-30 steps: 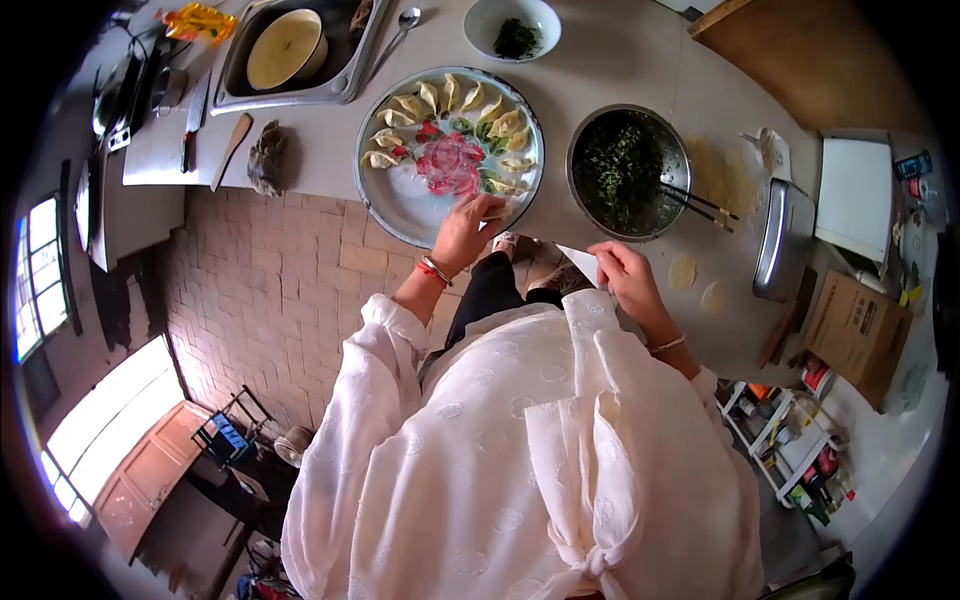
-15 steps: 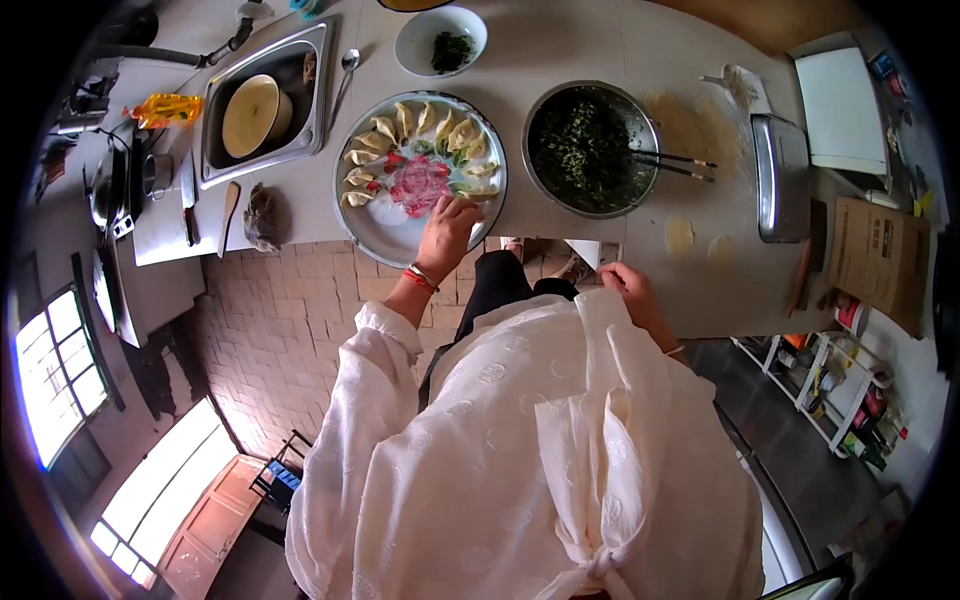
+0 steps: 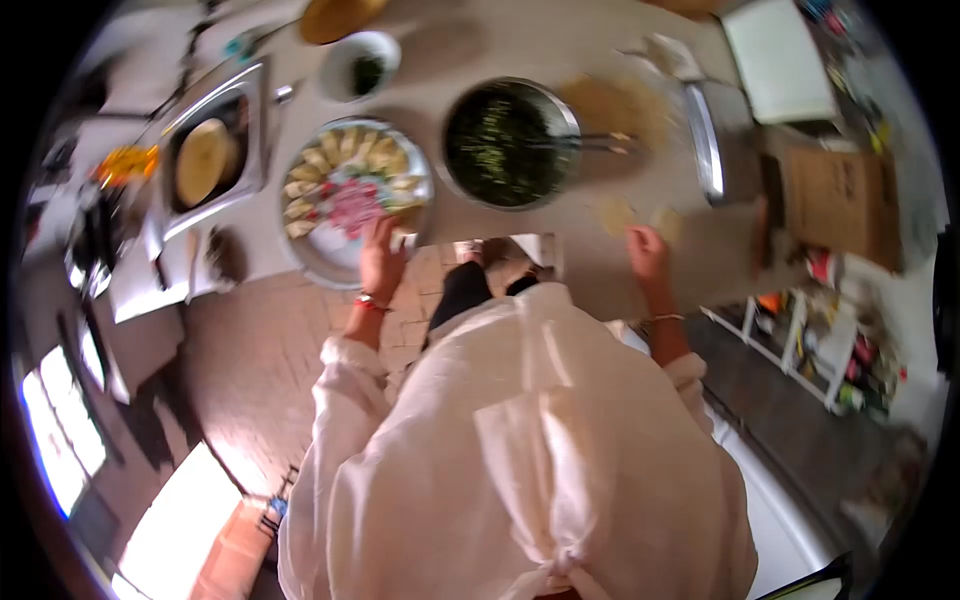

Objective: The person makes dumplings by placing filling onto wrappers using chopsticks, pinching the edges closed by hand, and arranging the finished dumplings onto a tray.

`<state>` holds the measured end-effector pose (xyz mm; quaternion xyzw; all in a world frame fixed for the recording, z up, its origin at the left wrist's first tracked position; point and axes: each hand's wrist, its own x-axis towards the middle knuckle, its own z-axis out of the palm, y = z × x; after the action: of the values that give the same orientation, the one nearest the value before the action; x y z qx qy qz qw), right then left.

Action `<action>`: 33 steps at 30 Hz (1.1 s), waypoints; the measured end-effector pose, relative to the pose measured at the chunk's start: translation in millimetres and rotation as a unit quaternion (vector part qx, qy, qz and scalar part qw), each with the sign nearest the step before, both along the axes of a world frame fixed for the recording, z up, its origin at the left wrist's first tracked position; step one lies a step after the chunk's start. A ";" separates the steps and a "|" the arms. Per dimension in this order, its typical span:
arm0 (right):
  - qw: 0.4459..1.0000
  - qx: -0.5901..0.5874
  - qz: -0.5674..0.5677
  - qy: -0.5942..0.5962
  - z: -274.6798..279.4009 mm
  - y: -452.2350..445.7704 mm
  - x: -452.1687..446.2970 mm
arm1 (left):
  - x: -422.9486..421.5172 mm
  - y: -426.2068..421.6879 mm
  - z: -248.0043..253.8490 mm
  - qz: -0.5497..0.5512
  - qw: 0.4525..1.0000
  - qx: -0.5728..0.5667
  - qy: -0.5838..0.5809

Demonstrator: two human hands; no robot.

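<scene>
A round plate (image 3: 330,262) with a red flower pattern carries several folded dumplings (image 3: 357,145) along its rim. My left hand (image 3: 383,262) is over the plate's near right part, fingers apart, with nothing visible in them. Just beyond its fingertips lies a dumpling (image 3: 408,213). My right hand (image 3: 648,250) is at the counter's near side, its fingers bent and blurred. Beside its fingertips are two thin round dough wrappers, the left wrapper (image 3: 615,214) and the right wrapper (image 3: 667,221). A steel bowl (image 3: 450,180) of chopped green filling (image 3: 500,145) stands between the hands, with chopsticks (image 3: 595,143) resting in it.
A white bowl (image 3: 340,70) with some greens stands behind the plate. The sink (image 3: 255,140) at left holds a yellowish basin (image 3: 203,160). At right are a metal tray (image 3: 706,145) and a cardboard box (image 3: 840,205). The counter's near edge runs before my body.
My view has shifted, so the counter things sit further left. My left hand's fingers have spread. My right hand has moved from the counter's edge toward the wrappers.
</scene>
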<state>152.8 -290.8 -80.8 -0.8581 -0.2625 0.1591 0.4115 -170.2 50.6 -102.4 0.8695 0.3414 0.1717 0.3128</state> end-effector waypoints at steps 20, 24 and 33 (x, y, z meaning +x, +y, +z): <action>0.988 -0.053 -0.098 0.103 -64.1 13.7 67.7 | 11.1 -40.6 38.5 0.130 0.990 -0.001 -0.045; 0.963 0.051 -0.124 0.235 -58.4 12.2 56.4 | 20.8 -26.4 27.4 0.003 0.997 0.047 0.058; 0.945 0.098 -0.148 0.274 -12.2 14.2 29.9 | 22.0 -11.2 17.2 -0.015 0.999 0.004 0.031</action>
<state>182.7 -276.7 -93.0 -0.7661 -0.0241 0.2987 0.5686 -148.3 39.3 -85.2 0.8807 0.3372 0.1418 0.3009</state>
